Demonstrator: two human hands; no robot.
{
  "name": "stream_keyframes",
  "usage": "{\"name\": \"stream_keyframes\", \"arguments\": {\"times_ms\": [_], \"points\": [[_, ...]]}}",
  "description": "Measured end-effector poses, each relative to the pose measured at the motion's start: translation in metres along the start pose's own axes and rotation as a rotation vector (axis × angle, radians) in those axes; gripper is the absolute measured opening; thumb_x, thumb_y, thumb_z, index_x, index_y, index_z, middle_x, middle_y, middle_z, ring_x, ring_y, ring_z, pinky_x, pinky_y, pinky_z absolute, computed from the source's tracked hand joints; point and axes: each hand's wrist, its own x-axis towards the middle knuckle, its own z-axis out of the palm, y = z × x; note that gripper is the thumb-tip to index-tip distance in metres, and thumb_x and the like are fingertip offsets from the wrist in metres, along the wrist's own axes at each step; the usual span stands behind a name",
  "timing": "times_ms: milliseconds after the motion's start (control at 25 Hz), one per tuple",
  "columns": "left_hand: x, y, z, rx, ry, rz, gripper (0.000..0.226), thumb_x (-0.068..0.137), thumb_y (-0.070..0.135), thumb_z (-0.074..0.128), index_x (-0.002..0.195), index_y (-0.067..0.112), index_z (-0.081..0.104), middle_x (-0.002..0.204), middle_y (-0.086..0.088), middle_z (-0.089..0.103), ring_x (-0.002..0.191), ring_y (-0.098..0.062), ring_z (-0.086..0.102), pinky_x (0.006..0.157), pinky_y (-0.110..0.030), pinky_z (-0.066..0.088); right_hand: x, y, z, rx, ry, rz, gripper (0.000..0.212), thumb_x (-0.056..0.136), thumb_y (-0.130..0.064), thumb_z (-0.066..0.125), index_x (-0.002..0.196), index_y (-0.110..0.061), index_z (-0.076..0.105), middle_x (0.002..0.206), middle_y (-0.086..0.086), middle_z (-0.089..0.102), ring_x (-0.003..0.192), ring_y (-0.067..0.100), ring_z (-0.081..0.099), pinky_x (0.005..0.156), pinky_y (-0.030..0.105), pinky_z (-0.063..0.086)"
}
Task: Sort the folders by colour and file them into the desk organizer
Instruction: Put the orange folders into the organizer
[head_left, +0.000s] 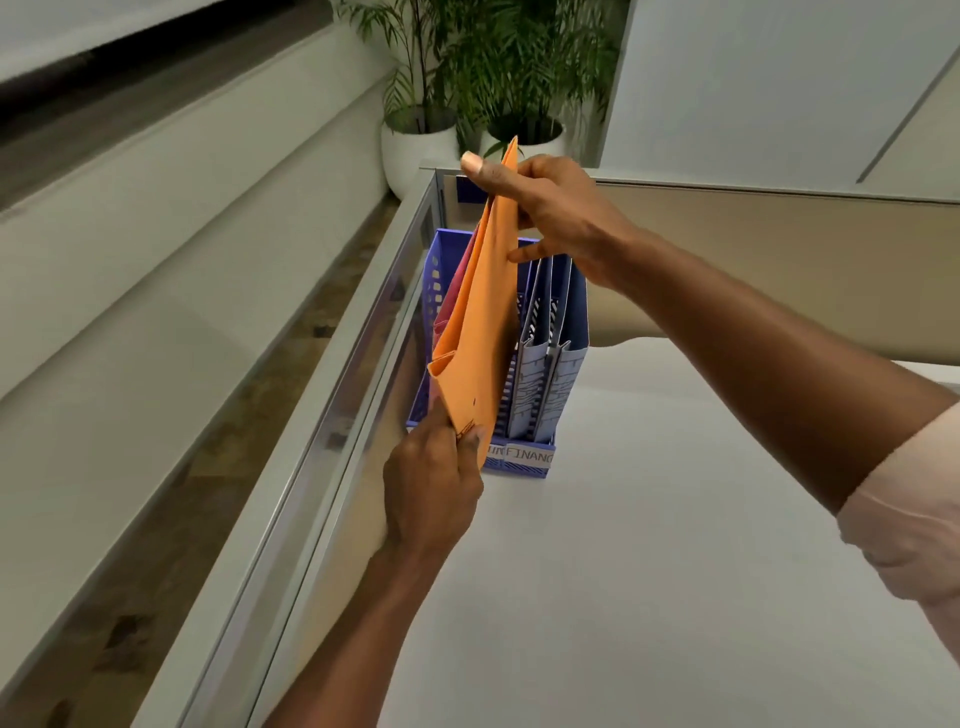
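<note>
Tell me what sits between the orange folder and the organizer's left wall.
In the head view, a red folder stands between the orange folder and the left wall of the blue organizer, already filed in that compartment.

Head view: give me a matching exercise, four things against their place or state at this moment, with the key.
Things:
1. orange folder
2. red folder
3. left hand
4. right hand

States:
A. pinches the folder's top edge
B. grips the folder's bottom corner
C. held by both hands over the blue desk organizer
D. stands in the organizer's left compartment

Pairs: 1-C, 2-D, 3-B, 4-A
</note>
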Motion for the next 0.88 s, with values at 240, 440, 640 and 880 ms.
{"name": "stream_keyframes", "arguments": {"times_ms": [240,440,640,880], "points": [[0.061,0.004,0.020,0.079,-0.038,0.084,0.039,0.095,0.033,0.073,0.117,0.002,0.068,0.104,-0.009,0.074,0.082,-0.024,0.071,0.070,-0.034,0.057,0.037,0.001,-0.009,0.009,0.094,-0.040,0.090,0.063,-0.078,0.077,0.125,-0.015,0.060,0.122,0.006,0.068,0.111,0.023,0.072,0.079,0.045,0.068],[0.073,-0.005,0.048,0.138,-0.077,0.047,0.055,0.094,0.037,0.075,0.137,0.007,0.060,0.118,-0.007,0.075,0.094,-0.024,0.076,0.083,-0.037,0.065,0.057,0.019,-0.010,-0.036,0.129,-0.042,0.058,0.087,-0.035,0.082,0.132,-0.009,0.055,0.116,0.007,0.066,0.104,0.024,0.073,0.075,0.047,0.069],[0.065,-0.009,0.060,0.198,-0.061,0.034,0.049,0.090,0.032,0.081,0.130,0.010,0.064,0.113,-0.013,0.077,0.091,-0.033,0.077,0.082,-0.046,0.066,0.063,0.038,-0.005,-0.260,0.138,-0.039,0.061,0.093,-0.015,0.079,0.142,-0.009,0.044,0.118,0.015,0.068,0.098,0.028,0.076,0.076,0.045,0.068],[0.077,-0.006,0.060,0.281,-0.014,0.042,0.026,0.098,0.039,0.069,0.111,0.017,0.068,0.088,-0.006,0.078,0.076,-0.030,0.076,0.074,-0.044,0.065,0.060,0.052,0.003,-0.615,-0.091,-0.019,0.056,0.091,-0.025,0.082,0.139,-0.006,0.061,0.131,0.015,0.069,0.109,0.032,0.074,0.093,0.043,0.064]]}}
